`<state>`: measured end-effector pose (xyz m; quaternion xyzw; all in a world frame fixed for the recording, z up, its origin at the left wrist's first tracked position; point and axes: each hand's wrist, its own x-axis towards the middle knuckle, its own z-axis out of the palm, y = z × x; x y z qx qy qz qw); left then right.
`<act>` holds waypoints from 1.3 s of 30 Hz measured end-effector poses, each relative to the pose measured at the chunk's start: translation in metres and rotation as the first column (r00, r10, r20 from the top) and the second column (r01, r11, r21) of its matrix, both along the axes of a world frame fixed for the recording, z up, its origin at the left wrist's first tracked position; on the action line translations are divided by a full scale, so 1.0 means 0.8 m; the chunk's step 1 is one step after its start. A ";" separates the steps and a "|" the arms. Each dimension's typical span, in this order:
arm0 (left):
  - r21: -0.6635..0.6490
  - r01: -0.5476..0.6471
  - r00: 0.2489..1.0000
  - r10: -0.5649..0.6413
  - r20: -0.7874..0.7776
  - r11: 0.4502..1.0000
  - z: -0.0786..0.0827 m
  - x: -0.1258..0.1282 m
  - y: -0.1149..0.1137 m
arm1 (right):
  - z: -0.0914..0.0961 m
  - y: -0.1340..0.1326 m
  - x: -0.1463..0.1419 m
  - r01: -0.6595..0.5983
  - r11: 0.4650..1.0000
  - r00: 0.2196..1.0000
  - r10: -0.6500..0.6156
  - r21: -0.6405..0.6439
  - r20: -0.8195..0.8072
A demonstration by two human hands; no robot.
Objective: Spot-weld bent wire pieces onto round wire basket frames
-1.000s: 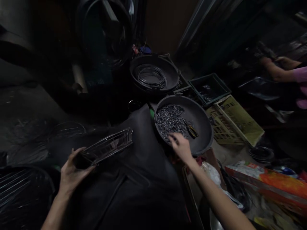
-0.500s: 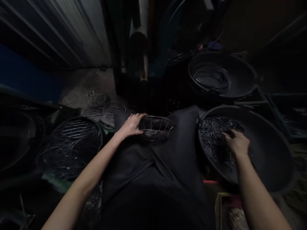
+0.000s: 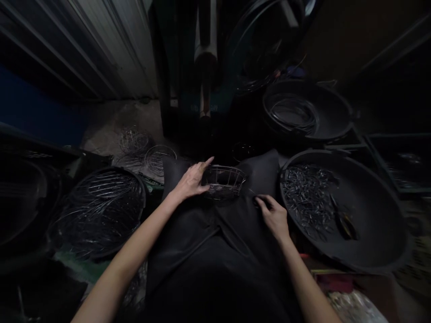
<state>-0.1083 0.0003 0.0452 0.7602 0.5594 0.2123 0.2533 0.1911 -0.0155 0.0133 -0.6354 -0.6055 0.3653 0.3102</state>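
On my lap rests a small wire basket with thin metal ribs. My left hand grips its left side, thumb low and fingers along the upper rim. Just right of the basket, my right hand is closed in a pinch on a small thin wire piece, whose exact shape is too dark to make out. Beyond that hand stands a large black pan with a heap of small bent metal pieces in its left part. Pliers with dark and yellowish handles lie beside the heap.
Left of my legs is a round tub full of wire parts. Round wire grids lie on the floor ahead. A second black basin holds coiled wire. A dark machine stands in front of me.
My right hand has left the heap in the black pan and come left to the basket with a wire piece. The pliers now show in the pan. My left hand stays on the basket.
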 end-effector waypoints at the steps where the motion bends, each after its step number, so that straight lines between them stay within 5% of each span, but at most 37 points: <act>1: 0.002 -0.013 1.000 0.013 0.014 1.000 -0.001 -0.001 0.000 | 0.002 0.001 -0.004 0.007 0.999 0.997 -0.010 -0.042 -0.072; 8: 0.015 -0.045 0.998 0.044 0.033 0.999 -0.007 0.000 -0.001 | 0.068 0.007 -0.062 -0.114 0.947 0.912 -0.020 -0.301 -0.409; 12: 0.015 -0.036 0.999 0.035 0.025 0.999 -0.005 0.002 -0.001 | 0.070 0.022 -0.090 -0.157 0.923 0.890 -0.021 -0.351 -0.455; 18: 0.055 -0.050 0.994 0.045 0.095 0.997 0.001 -0.002 -0.008 | 0.060 0.044 -0.110 -0.170 0.936 0.896 0.016 -0.309 -0.445; 27: 0.093 -0.142 0.980 0.127 0.153 0.985 0.041 -0.016 0.010 | 0.097 0.052 -0.090 -0.124 0.988 0.956 0.093 -0.095 -0.279; 34: 0.106 -0.273 0.932 0.235 0.277 0.956 0.026 -0.040 0.020 | 0.099 0.035 -0.081 -0.130 0.975 0.926 0.056 -0.178 -0.373; 37: 0.099 -0.265 0.948 0.241 0.208 0.959 0.040 -0.037 0.018 | 0.108 0.029 -0.082 -0.087 0.990 0.930 0.041 -0.112 -0.364; 39: 0.115 -0.157 0.987 0.153 0.045 0.981 0.055 -0.017 0.018 | 0.117 0.030 -0.083 -0.040 0.999 0.939 0.030 -0.024 -0.342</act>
